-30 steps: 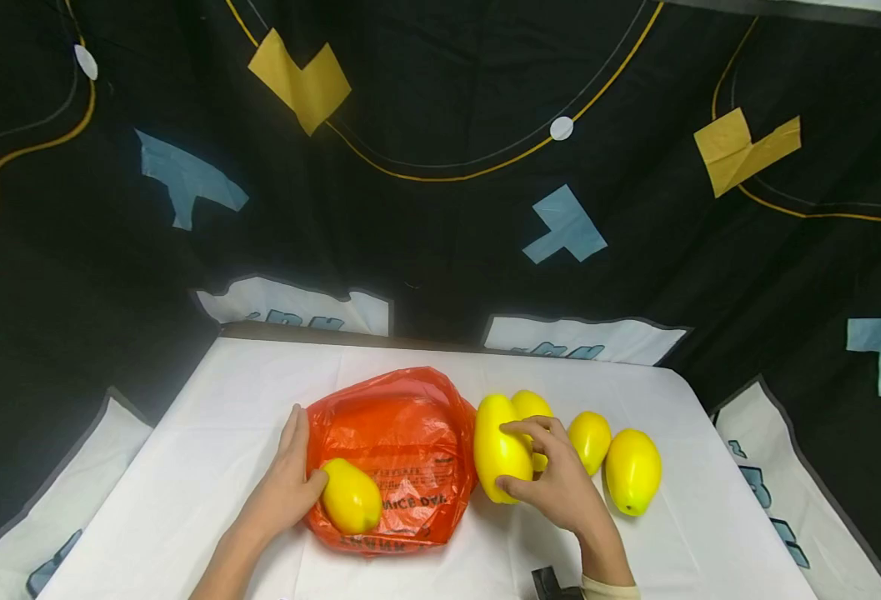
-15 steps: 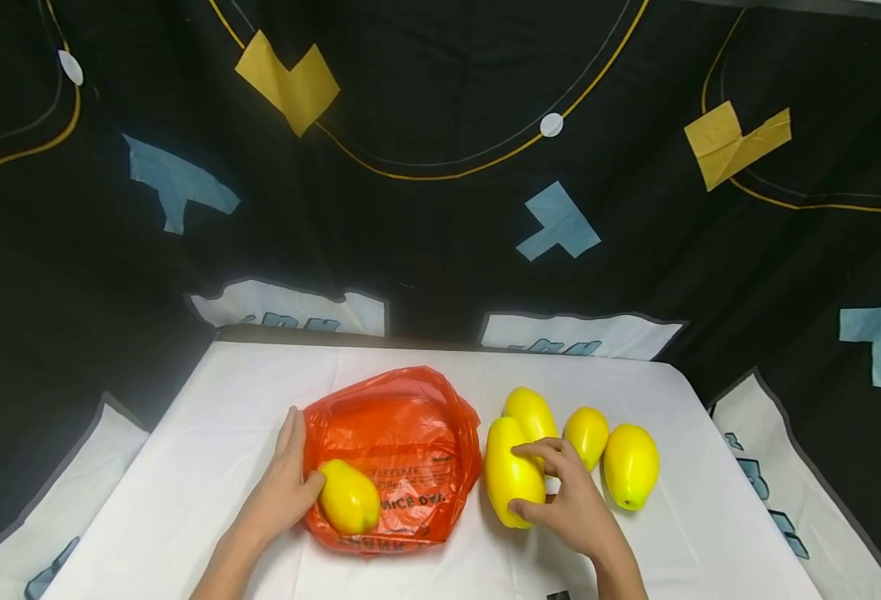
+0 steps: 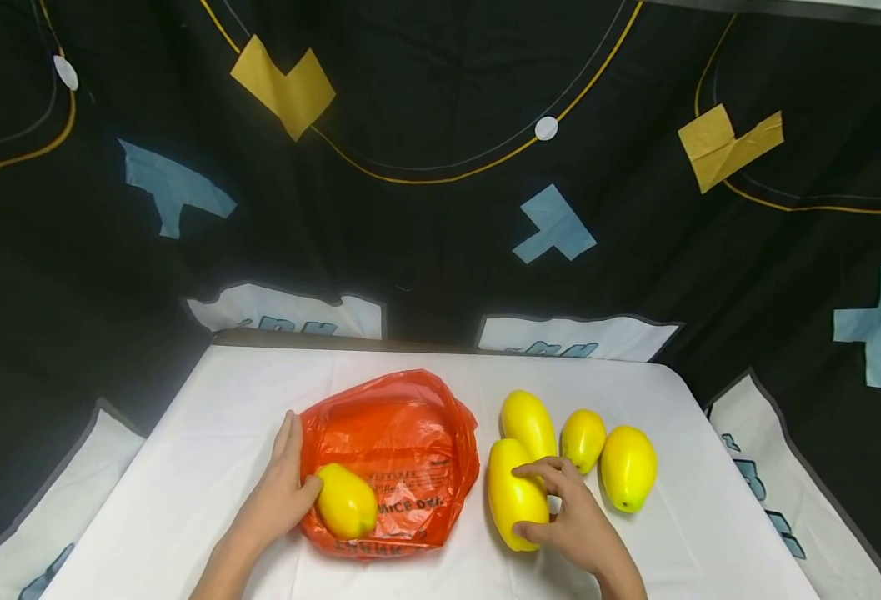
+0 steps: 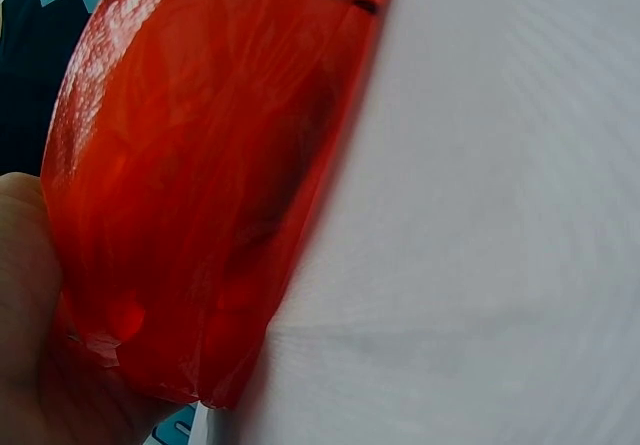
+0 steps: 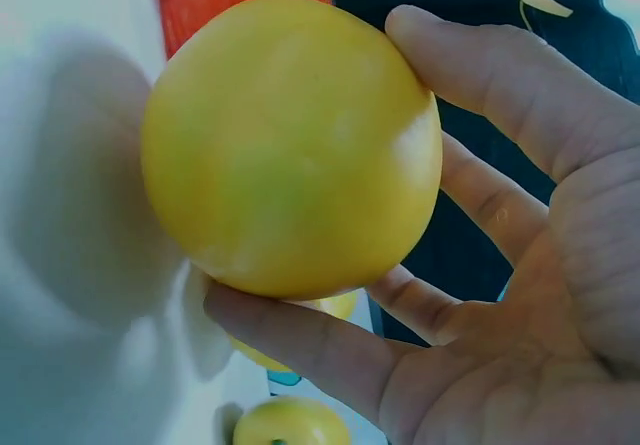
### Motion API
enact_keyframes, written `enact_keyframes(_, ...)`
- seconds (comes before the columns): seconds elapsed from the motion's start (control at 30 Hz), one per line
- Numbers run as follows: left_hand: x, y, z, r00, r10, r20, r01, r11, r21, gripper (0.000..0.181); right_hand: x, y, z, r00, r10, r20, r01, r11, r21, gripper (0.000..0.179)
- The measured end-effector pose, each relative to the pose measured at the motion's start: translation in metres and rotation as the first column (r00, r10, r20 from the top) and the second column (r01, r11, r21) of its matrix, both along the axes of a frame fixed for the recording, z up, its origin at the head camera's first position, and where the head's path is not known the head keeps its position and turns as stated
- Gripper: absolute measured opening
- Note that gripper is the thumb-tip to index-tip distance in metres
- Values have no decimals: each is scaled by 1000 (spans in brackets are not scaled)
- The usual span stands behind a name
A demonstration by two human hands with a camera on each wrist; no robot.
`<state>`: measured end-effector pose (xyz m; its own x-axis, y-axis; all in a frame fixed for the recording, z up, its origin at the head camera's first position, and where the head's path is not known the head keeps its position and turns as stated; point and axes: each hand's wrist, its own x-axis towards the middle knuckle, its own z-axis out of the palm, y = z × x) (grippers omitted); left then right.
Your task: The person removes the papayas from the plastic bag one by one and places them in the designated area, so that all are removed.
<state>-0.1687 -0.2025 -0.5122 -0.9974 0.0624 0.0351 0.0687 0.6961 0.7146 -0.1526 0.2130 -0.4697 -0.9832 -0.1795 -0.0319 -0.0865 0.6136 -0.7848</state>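
My right hand [image 3: 577, 521] curled round long yellow fruit [image 3: 513, 493], thumb and fingers pinching its sides; fruit's long axis runs 12 to 6. Orange bag [image 3: 395, 454] lies at 9 o'clock from it, close, bare cloth strip between. My left hand [image 3: 281, 490] flat on bag's left edge, thumb against small fruit [image 3: 346, 500] on bag. Three more fruits [image 3: 583, 438] at 1 o'clock. White table [image 3: 200, 433]: open room ahead, near edge just behind wrists.

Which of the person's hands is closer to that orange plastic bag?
The left. The left hand rests against the orange bag's left edge, its thumb touching the yellow fruit lying on it. The right hand is off to the bag's right, gripping another yellow fruit.
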Motion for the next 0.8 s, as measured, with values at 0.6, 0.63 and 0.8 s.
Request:
enact_keyframes(0.6,0,-1,1,1000,7,5,-7,1000,6,93,3,3,1,997,25,69,-29,998,47,62)
enact_keyframes(0.63,0,-1,1,1000,8,9,-8,1000,8,93,3,2,1,997,24,69,-27,998,54,62)
enact_keyframes(0.8,0,0,1,1000,9,19,-9,1000,13,93,5,1,3,997,-2,78,-4,997,76,61)
